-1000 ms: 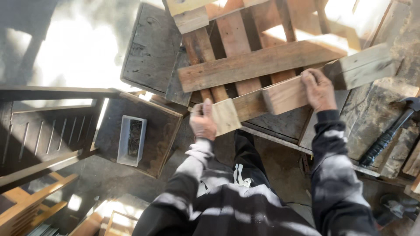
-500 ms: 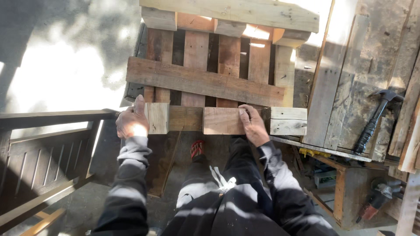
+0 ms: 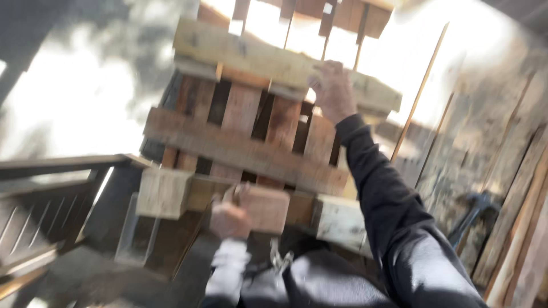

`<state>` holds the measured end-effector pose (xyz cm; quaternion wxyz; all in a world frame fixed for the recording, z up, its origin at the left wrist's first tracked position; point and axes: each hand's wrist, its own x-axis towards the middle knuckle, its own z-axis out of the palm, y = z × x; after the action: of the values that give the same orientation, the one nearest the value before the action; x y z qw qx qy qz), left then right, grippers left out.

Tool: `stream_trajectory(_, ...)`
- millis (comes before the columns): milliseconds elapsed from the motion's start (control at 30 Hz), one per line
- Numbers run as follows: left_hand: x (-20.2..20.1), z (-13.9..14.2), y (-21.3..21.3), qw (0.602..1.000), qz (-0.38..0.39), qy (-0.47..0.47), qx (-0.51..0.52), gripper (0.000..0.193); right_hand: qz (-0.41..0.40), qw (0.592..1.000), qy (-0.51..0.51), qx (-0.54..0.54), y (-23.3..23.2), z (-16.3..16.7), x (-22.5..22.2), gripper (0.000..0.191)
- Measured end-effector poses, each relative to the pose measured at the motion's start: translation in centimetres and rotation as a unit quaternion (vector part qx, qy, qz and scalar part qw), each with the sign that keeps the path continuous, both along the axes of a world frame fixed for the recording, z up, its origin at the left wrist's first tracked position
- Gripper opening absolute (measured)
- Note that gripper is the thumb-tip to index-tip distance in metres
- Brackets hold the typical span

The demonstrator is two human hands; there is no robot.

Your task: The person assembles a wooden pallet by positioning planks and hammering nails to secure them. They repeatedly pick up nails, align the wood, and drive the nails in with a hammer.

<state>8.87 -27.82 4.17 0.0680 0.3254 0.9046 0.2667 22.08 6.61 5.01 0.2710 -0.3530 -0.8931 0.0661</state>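
I have a wooden pallet [image 3: 245, 148] tipped up in front of me, and everything else sits relative to it. My left hand [image 3: 229, 219] is at its near bottom edge, fingers curled shut around the middle block there. My right hand [image 3: 334, 91] reaches up to the pallet's far top board [image 3: 274, 63], fingers wrapped closed over its edge. Left of the pallet runs a dark wooden railing [image 3: 63, 165]. Right of the pallet, weathered planks [image 3: 514, 188] lean, with a dark hammer [image 3: 474, 208] lying among them, blurred. Below the pallet's near edge are my dark trousers.
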Motion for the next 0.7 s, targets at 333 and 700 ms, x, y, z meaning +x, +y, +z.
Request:
stream_trajectory(333, 0.3, 0.4, 1.5, 0.986, 0.108, -0.124, -0.006, 0.047, -0.057, 0.907, -0.270, -0.319, 7.5, 2.8, -3.9, 0.100)
stream_trajectory(700, 0.2, -1.0, 2.5, 0.986, 0.045, -0.099, -0.125, 0.054, -0.128, 0.878, -0.237, -0.395, 7.5, 3.0, 3.5, 0.090)
